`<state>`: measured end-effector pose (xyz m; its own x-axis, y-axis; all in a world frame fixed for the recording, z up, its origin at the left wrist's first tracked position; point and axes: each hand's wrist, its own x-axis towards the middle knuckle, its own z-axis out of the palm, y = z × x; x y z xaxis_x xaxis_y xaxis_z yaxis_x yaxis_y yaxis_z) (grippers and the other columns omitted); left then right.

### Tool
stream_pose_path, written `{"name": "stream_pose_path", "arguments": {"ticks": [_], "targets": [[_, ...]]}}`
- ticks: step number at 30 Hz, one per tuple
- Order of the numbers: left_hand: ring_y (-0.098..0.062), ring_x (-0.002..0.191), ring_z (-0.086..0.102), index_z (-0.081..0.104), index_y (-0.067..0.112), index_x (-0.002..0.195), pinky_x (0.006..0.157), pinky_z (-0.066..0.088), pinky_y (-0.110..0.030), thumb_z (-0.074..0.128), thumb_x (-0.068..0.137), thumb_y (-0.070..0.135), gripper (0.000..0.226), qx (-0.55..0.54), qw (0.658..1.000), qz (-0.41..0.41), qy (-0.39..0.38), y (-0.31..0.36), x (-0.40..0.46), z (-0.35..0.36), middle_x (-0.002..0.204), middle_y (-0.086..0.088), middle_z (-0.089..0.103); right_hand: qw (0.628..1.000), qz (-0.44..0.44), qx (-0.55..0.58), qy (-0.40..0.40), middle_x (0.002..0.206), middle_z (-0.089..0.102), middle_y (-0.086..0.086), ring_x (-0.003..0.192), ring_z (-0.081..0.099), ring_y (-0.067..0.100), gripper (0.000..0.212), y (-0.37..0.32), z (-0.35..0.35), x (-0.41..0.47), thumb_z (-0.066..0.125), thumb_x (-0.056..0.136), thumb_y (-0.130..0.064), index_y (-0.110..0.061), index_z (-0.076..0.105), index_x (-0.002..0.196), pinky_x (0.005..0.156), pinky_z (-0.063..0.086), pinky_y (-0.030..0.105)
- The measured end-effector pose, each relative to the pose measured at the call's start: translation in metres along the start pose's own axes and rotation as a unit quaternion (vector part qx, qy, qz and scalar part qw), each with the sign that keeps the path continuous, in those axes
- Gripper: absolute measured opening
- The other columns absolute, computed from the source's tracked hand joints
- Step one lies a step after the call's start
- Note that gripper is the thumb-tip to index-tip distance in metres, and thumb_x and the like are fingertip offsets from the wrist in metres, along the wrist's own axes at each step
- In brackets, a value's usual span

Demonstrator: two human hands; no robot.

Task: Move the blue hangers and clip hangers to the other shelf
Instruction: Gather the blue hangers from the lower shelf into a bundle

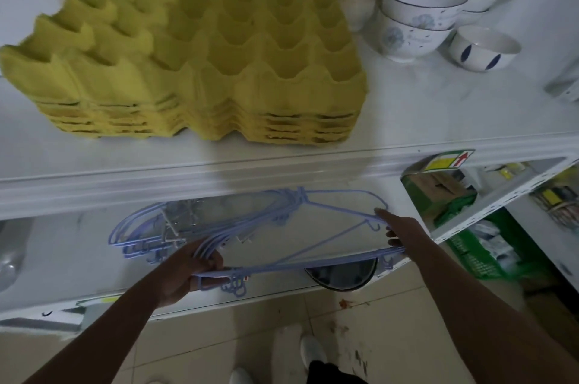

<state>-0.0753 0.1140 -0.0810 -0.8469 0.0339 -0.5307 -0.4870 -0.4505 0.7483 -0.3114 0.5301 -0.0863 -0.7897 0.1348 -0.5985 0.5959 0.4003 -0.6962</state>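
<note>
We have the bundle of blue hangers (250, 227) on the lower shelf (62, 258), just under the front lip of the upper shelf (438, 114). Our left hand (185, 270) curls round several of the thin arms gathered together, while our right hand (404, 233) steadies the far end, forefinger stretched along the rim and the other fingers tucked about the lower bars. The metal clip hangers (178, 220) lie tangled among the blue ones at the left.

These look like light, stiff, coated wire frames, slightly springy; their small hooks and notches will likely snag one another, so we judge it best to hold the stack where the arms converge and lift it as one.

On the upper shelf a stack of yellow egg trays (194, 48) stands with every cup vacant, beside nested white bowls (416, 17), whose contents we cannot see. A dark bowl (341, 274) sits beneath the hangers.
</note>
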Motion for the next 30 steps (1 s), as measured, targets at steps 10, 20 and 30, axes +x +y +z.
{"name": "stream_pose_path", "arguments": {"ticks": [10,20,30], "targets": [[-0.031,0.076,0.072,0.062,0.002,0.108,0.073,0.059,-0.053,0.053,0.084,-0.005,0.026,-0.032,0.998,0.010,0.056,-0.012,0.032,0.051,0.082,-0.015,0.071,0.987,0.056,0.141,-0.047,0.059,0.042,0.009,0.035,0.045,0.017,0.025,-0.021,-0.039,0.045,0.044,0.093,-0.005,-0.012,0.042,0.069,0.036,0.037,0.019],[-0.031,0.059,0.069,0.060,0.005,0.105,0.064,0.060,-0.048,0.039,0.100,0.007,0.021,-0.038,0.985,0.054,0.158,-0.032,0.067,0.091,0.065,-0.007,0.067,0.931,0.081,0.305,-0.184,0.041,0.036,-0.001,0.027,0.030,0.010,0.034,-0.031,-0.066,0.078,0.035,0.102,-0.022,-0.020,0.038,0.068,0.036,0.022,0.014],[-0.029,0.066,0.073,0.064,0.004,0.106,0.057,0.061,-0.043,0.046,0.100,0.013,0.021,-0.076,0.967,0.061,0.234,-0.036,0.088,0.117,0.052,-0.005,0.057,0.970,0.059,0.214,-0.100,0.038,0.038,0.000,0.027,0.032,0.007,0.040,-0.018,-0.055,0.109,0.038,0.103,-0.016,0.001,0.041,0.139,0.035,0.021,0.017]]}}
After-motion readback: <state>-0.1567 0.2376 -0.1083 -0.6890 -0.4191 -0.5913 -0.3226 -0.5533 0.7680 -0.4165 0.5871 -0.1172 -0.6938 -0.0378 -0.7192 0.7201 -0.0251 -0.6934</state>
